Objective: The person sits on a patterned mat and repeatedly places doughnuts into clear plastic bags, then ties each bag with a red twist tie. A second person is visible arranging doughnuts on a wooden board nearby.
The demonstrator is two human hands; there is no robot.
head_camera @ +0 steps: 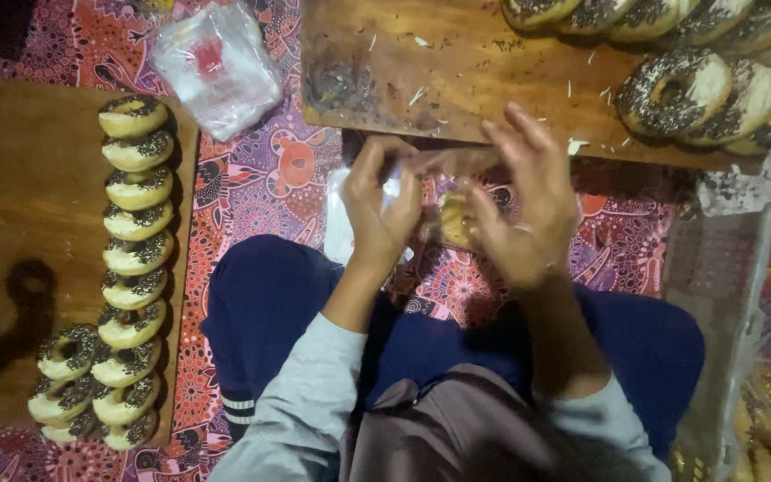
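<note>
My left hand [381, 205] and my right hand [524, 205] are raised together over my lap, both pinching a small clear plastic bag [443, 165]. A doughnut [455, 219] sits inside the bag, partly hidden by my fingers. My left fingers grip the bag's left edge, and my right fingers spread over its right side. My knees in dark blue trousers lie below.
A wooden board [11, 178] on the left carries a long row of sprinkle-topped doughnuts [136, 232]. Another wooden board [457, 71] ahead holds more doughnuts [698, 89]. A stack of clear bags [216, 62] lies on the patterned cloth. A wire basket [742, 295] stands at the right.
</note>
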